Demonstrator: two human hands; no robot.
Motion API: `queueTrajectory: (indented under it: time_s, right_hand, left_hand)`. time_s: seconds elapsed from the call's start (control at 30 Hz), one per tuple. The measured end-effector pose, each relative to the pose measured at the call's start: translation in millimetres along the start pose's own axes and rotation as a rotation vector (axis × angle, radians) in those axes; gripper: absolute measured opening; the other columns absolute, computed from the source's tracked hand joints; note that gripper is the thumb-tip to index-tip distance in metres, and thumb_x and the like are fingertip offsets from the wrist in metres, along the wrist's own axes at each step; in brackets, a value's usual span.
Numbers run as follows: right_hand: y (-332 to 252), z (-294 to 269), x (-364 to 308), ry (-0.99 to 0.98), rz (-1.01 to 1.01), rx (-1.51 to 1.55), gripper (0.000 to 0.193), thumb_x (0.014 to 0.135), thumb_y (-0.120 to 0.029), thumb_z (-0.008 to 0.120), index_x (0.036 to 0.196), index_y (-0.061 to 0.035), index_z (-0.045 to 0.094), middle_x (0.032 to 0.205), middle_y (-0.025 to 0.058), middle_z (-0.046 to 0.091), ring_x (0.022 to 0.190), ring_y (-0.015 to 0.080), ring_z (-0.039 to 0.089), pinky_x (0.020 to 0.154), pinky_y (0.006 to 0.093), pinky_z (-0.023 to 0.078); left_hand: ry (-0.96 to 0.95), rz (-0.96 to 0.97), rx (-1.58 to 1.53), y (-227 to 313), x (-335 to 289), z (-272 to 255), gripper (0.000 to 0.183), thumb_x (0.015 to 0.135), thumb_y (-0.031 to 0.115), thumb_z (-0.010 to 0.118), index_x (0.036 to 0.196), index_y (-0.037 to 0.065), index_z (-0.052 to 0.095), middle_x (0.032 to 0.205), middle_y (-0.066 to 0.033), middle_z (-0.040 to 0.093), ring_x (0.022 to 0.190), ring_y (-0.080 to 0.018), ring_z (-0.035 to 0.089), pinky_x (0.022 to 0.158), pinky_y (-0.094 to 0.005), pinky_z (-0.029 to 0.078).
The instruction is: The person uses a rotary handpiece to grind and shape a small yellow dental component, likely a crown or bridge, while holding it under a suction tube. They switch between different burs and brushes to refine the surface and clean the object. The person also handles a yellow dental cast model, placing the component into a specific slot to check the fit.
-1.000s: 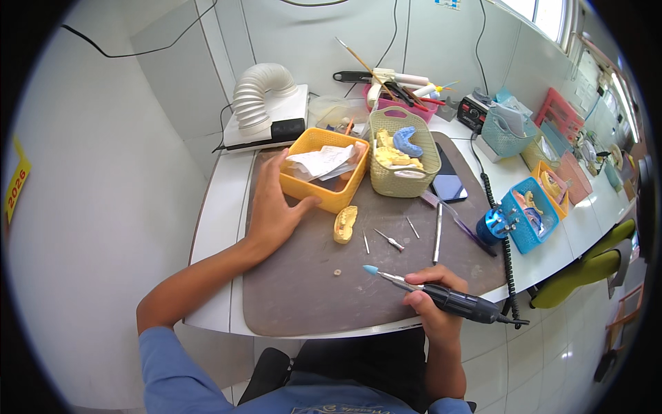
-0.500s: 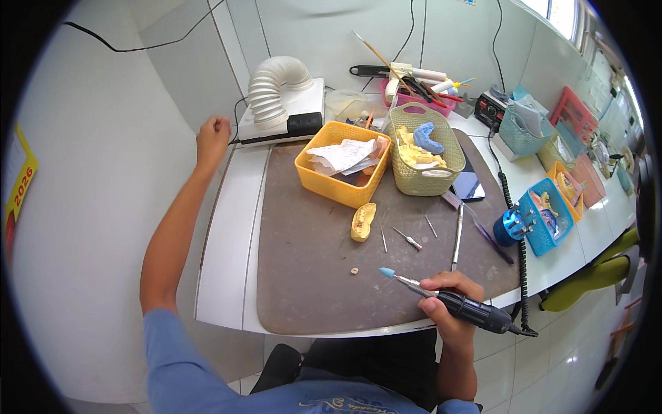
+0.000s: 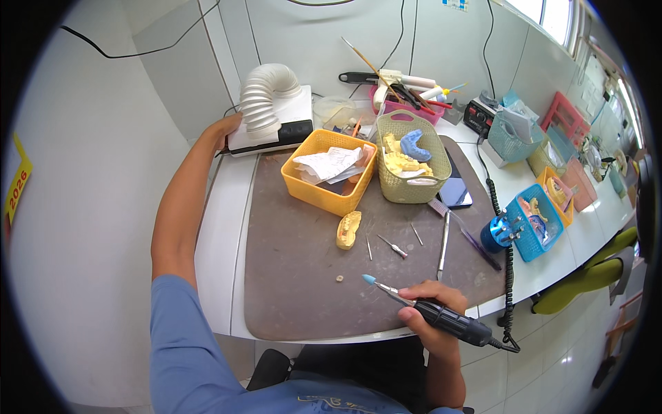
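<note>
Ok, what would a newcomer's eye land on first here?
Probably the white hose arching over a white box at the back left, the left hand at the box's left end. Then the blue-tipped handpiece in the right hand, over the front of the mat. The blue curved piece with yellow casts in the green basket at the back also stands out.

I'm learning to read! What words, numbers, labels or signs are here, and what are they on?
Yellow sheet, far left: big red number; I don't copy out writing.
Blue shirt: pale lettering, too blurred to read.
White paper in the yellow basket: print too faint to read.
Blue-and-white sticker, top: too small.
Black rotary handpiece: no readable marks.
</note>
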State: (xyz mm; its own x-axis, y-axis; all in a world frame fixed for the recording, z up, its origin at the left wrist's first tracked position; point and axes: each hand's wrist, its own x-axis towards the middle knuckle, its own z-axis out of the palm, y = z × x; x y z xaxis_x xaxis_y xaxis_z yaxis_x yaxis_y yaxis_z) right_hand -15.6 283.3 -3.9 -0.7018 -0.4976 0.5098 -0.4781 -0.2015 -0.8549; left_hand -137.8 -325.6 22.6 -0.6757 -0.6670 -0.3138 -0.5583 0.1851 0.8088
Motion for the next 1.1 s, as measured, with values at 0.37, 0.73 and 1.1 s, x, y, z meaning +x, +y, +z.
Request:
queueTrajectory:
  time_s: [0.37,0.73,1.1]
  right_hand:
    - [0.6,-5.2,-1.1,-0.046,0.011,-0.072,0.026,0.077,-0.012,0.081,0.101,-0.0037,0.074,0.067,0.0067,0.063,0.056,0.0123,0.057,0.054,0.0247,0.041]
    - [-5.5,-3.3,2.4,-0.009,-0.001,-0.038,0.029,0.077,-0.012,0.081,0.104,-0.0037,0.073,0.067,0.0068,0.062,0.057,0.0125,0.056,0.055,0.0252,0.041]
    - [-3.0,-3.2,1.7,-0.021,-0.027,-0.051,0.030,0.077,-0.011,0.081,0.105,-0.0040,0.074,0.066,0.0045,0.058,0.056,0.0120,0.051,0.054,0.0260,0.038]
  left_hand:
    - [-0.044,0.127,-0.265,5.6,-42.4,11.9,0.056,0.104,0.045,0.043,0.139,0.001,0.048,0.130,-0.0152,0.061,0.112,-0.0231,0.064,0.094,-0.0359,0.053]
    - [0.007,0.253,-0.095,1.1,-122.7,-25.9,0.059,0.104,0.047,0.042,0.144,0.004,0.039,0.135,-0.0152,0.053,0.121,-0.0241,0.055,0.102,-0.0388,0.045]
    - [0.092,0.099,-0.320,-71.4,-239.4,-35.5,0.055,0.105,0.045,0.039,0.147,0.009,0.039,0.140,-0.0100,0.053,0.123,-0.0229,0.057,0.099,-0.0422,0.050]
